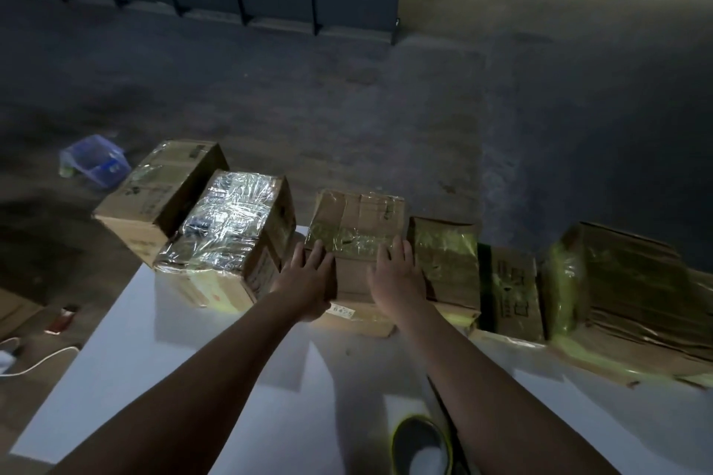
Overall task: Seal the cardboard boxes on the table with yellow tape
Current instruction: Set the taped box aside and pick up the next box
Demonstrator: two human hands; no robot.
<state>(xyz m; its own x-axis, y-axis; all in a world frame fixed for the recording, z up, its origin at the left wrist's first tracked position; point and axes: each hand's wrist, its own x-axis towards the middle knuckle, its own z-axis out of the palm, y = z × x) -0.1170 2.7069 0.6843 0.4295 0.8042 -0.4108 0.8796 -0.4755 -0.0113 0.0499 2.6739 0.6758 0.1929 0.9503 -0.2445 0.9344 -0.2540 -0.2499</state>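
White table (239, 351), row of boxes along its far edge. The middle box (360, 212) runs lengthwise toward that edge, with a yellow tape band across its top. Left hand (308, 278) and right hand (397, 276) lie flat on it, fingers straight, so I'd guess smoothing tape. Next it probably needs the tape roll (420, 443) from the near edge.

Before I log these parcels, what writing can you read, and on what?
"6455", uncertain: small white label on the front of the middle brown cardboard box.
Dark print on the second brown cardboard box from the right: too blurred.
Faint print on the far-left brown cardboard box: too blurred.
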